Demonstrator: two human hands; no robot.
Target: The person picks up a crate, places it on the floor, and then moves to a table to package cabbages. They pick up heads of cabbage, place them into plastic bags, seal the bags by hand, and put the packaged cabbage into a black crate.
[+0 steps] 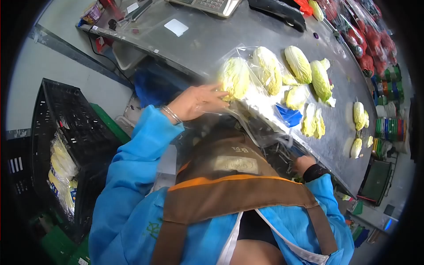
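A napa cabbage [234,78] lies in a clear plastic bag [252,121] near the table's front edge. My left hand [201,102] is open against the cabbage's left side, its fingers stretched and slightly blurred. Loose plastic trails from there toward my apron. Beside the bagged cabbage is another napa cabbage [267,70], with clear film around it. Down by the table edge, my right hand [304,164] is closed, next to some clear plastic hanging below the edge. What its fingers hold, if anything, is hidden.
More cabbages [298,65] and loose leaves [312,121] lie on the metal table [194,44]. A blue piece of plastic [289,115] sits near its edge. A scale [212,5] stands at the far side. Left of me, a black crate [73,115] holds bagged produce [63,165].
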